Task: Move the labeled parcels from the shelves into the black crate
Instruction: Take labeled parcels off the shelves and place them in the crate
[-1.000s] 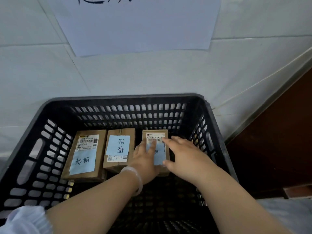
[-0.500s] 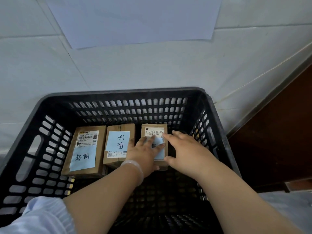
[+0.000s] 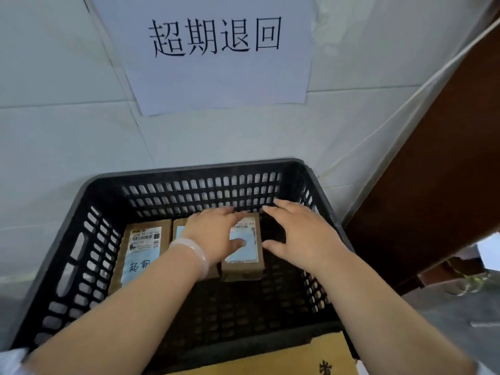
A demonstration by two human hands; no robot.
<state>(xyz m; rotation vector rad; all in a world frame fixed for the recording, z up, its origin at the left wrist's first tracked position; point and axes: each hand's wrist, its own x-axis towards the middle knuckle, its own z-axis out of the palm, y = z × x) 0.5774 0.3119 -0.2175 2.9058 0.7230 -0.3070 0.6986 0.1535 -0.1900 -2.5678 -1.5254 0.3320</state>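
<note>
The black crate [image 3: 89,196] stands on the floor against a white wall. Three brown parcels with blue labels lie side by side on its bottom near the far wall: a left parcel [image 3: 140,250], a middle parcel [image 3: 179,229] mostly hidden under my left wrist, and a right parcel [image 3: 247,255]. My left hand [image 3: 216,234] lies flat across the middle and right parcels, thumb on the right parcel's blue label. My right hand [image 3: 303,234] hovers open just right of the right parcel, fingers spread, holding nothing.
A white paper sign [image 3: 216,52] with black handwritten characters hangs on the wall above the crate. A dark brown wooden panel [image 3: 433,169] stands at the right. A cardboard box flap [image 3: 292,358] shows below the crate's near rim.
Both hands have lifted off the right parcel's sides; the right hand now sits beside it with fingers spread. The camera has tilted up, showing the sign's writing.
</note>
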